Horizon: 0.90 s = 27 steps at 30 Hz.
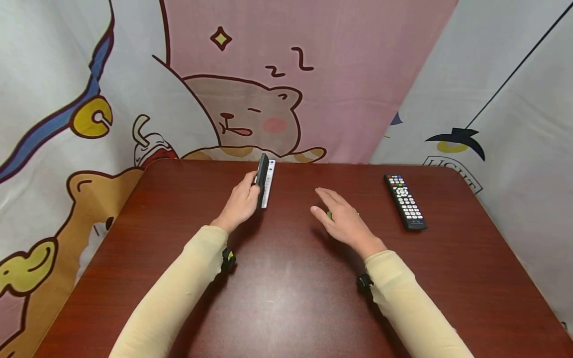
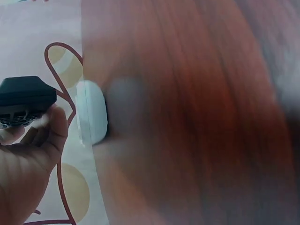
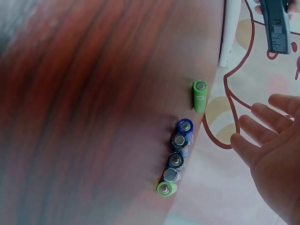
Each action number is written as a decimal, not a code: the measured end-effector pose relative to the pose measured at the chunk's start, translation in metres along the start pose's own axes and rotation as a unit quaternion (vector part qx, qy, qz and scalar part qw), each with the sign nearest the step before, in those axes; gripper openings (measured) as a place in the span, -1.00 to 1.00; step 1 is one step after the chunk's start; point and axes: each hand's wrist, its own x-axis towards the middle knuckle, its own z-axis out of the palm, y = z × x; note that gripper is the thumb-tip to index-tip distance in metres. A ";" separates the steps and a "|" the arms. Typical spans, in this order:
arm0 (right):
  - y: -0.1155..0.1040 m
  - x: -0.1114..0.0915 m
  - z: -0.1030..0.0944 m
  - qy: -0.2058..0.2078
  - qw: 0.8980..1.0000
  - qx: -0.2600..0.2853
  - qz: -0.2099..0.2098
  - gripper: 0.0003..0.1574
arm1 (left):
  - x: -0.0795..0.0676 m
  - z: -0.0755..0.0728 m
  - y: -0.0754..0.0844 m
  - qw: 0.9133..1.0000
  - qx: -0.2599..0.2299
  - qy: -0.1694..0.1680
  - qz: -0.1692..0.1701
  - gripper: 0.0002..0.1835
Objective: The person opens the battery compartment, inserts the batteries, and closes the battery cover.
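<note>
My left hand (image 1: 239, 204) grips a black remote control (image 1: 263, 179), turned up on its side at the back of the table. Just right of it a white remote control (image 1: 269, 184) lies on the tabletop. The left wrist view has the black remote's end above the hand, buttons facing down toward the fingers. My right hand (image 1: 342, 221) is held with fingers stretched out and nothing in it. It hangs over several batteries (image 3: 176, 161) lined up in a row, mostly hidden beneath it in the head view. One green battery (image 3: 199, 97) lies apart from that row.
A second black remote control (image 1: 406, 201) with white buttons lies face up on the right side of the brown table (image 1: 268, 298). Behind the table's back edge hangs a cloth (image 1: 358, 74) printed with cartoon bears.
</note>
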 end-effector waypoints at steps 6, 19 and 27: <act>-0.001 0.000 0.001 0.003 1.000 0.010 -0.001 -0.19 | -0.004 0.007 0.006 0.999 -0.037 0.001 -0.009 -0.45; -0.008 0.001 0.004 0.016 0.999 0.024 -0.017 -0.21 | -0.008 0.023 0.016 0.995 -0.101 0.001 -0.007 -0.48; -0.015 0.003 0.009 0.020 0.999 0.041 -0.026 -0.25 | -0.010 0.031 0.020 0.988 -0.155 0.004 -0.011 -0.51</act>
